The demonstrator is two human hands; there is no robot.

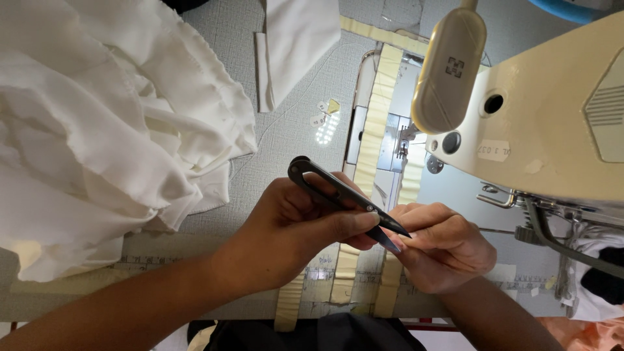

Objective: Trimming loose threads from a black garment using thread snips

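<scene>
Two hands meet at the worktop edge: the left hand has its grip clenched on black thread snips, blades at the right hand, whose fingers pinch something too small to identify. White fabric lies heaped aside, the sewing machine idle.

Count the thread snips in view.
1. The snips are in the left hand, blade tips at the right hand, in front of the sewing machine. The white cloth could hide others.
</scene>
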